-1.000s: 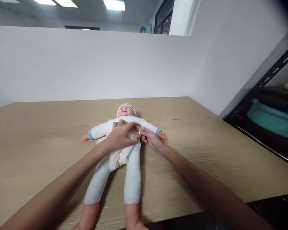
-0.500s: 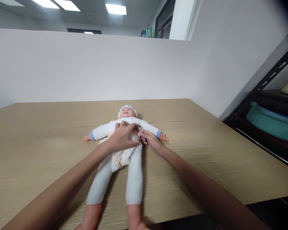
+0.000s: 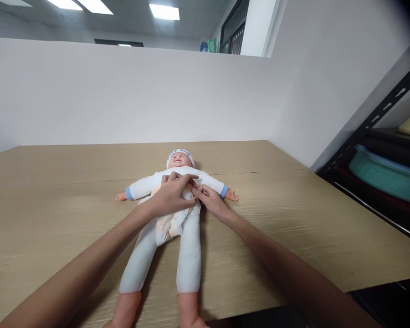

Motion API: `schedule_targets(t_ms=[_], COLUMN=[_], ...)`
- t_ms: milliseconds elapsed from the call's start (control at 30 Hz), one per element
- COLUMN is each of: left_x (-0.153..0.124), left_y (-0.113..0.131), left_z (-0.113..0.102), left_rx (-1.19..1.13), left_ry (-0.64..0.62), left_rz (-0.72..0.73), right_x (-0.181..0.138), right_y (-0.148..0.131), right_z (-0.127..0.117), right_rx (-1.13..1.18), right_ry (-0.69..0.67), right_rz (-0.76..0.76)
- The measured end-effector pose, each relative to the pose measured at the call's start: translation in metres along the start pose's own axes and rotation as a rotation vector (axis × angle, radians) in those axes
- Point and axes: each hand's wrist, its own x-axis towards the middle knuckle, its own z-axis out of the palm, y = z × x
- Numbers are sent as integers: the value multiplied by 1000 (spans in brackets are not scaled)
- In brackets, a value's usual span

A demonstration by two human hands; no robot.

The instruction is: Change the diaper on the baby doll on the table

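Note:
A baby doll [image 3: 189, 255] in a white suit with blue cuffs lies on its back, head away from me and arms spread. Around its hips is a white diaper [image 3: 169, 228] with a faint orange print. My left hand [image 3: 174, 195] rests over the diaper's upper front, thumb and index finger apart, its other fingertips partly hidden. Close beside it, my right hand [image 3: 210, 200] has thumb and fingers pinched together at the diaper's side edge, near the waist. What exactly lies between those fingertips is too small to see clearly.
The doll lies on a wooden table [image 3: 64, 218] with a white partition [image 3: 140, 95] behind it. On the right, a black metal shelf [image 3: 379, 114] holds a teal basin-like item [image 3: 386, 175]. The table's front edge runs along the lower right.
My right hand has moved slightly left and up, closer to the left thumb. The left hand stays over the diaper's front. The whole view has shifted slightly.

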Motion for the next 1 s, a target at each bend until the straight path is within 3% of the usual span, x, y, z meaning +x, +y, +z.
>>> schedule_targets(t_ms=[133, 367, 767, 900, 1000], left_x=[0, -1, -2, -14, -35], left_y=[-2, -4, -4, -9, -28], left_z=[1, 1, 0, -13, -19], left_rx=[-37, -54, -51, -222, -327], left_ry=[10, 10, 10, 15, 100], left_rz=[9, 0, 7, 15, 59], right_x=[0, -2, -5, -7, -7], right_y=[-1, -8, -2, -4, -7], right_z=[-1, -12, -22, -20, -13], right_rx=[26, 33, 154, 130, 43], right_ry=[-2, -148, -166, -169, -85], right_rz=[34, 83, 72, 66, 72])
